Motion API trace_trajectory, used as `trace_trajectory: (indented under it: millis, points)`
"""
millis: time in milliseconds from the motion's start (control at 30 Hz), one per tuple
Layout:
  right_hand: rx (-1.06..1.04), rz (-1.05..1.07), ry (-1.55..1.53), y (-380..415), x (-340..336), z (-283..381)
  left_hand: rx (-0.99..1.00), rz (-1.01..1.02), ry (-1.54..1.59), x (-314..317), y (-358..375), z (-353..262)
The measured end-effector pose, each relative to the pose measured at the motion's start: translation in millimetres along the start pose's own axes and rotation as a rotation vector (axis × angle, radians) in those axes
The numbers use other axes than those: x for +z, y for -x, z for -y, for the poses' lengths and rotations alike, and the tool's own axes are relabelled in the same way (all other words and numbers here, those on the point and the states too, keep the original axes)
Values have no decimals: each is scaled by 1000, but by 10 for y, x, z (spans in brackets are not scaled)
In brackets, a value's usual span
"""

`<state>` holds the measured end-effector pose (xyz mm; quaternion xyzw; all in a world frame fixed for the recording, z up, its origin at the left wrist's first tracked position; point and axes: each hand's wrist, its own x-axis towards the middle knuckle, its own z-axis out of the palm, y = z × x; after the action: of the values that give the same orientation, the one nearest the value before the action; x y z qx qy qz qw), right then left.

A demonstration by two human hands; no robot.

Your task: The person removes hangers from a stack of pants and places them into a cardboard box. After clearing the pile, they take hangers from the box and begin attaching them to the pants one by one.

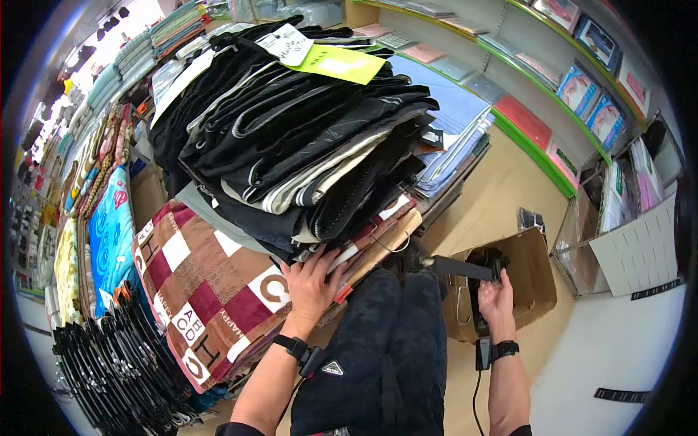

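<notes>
My left hand (313,287) lies at the near edge of a tall pile of folded black garments (291,138), fingers spread and touching the lowest ones. Under it is a folded maroon, brown and white checked blanket (218,283) with letters on it. My right hand (496,299) is raised over a cardboard box (534,283), its fingers closed at the end of a dark flat bar (462,269) whose kind I cannot make out. Black items fill part of the box, and a metal hook shows against its side.
Black hangers (116,363) are bunched at lower left. Blue folded cloth (451,145) lies behind the pile. Shelves with packaged goods (582,94) line the right wall. A metal hook (392,245) sticks out near the pile's front edge. Stacked textiles (109,196) stand at left.
</notes>
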<state>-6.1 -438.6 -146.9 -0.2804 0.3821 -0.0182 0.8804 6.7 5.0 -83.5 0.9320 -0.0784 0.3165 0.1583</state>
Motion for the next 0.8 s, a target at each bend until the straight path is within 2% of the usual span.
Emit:
trace_trajectory:
  millis: [167, 233, 267, 367, 400, 433, 500, 567, 600, 700, 733, 767, 800]
  points:
    - [-75, -228, -352, -148, -1189, -109, -55, 77, 44, -17, -21, -50]
    - [-144, -311, -566, -168, -1503, -140, -44, 44, 37, -11, -43, -57]
    - [-158, -366, -561, -176, -1621, -143, -44, 61, 62, -51, -67, -88]
    - [-151, -329, -679, -188, -1867, -259, -32, 54, 39, -11, -42, -60]
    - [-213, -404, -388, -316, -1985, -358, -61, 74, 70, 7, -29, -50]
    - [-94, -508, -207, -130, -1664, -372, -44, 83, 75, 14, -28, -44]
    - [-77, -482, 331, -339, -1626, -540, -30, 36, 19, 34, -48, -52]
    - [-210, -357, 990, -491, -1639, -609, -35, 52, 42, 1, -90, -114]
    - [-328, -368, 1301, -318, -1355, -614, -25, 53, 39, -7, -98, -107]
    - [-267, -327, 1527, -20, -962, -727, -15, 89, 50, -45, -139, -89]
    - [-103, -298, 1566, 132, -785, -659, 1, 107, 49, -33, -141, -51]
    - [-94, -296, 1562, 195, -773, -612, 14, 127, 47, -41, -143, -27]
    - [-127, -189, 1628, 239, -787, -582, -8, 192, 44, -89, -145, -20]
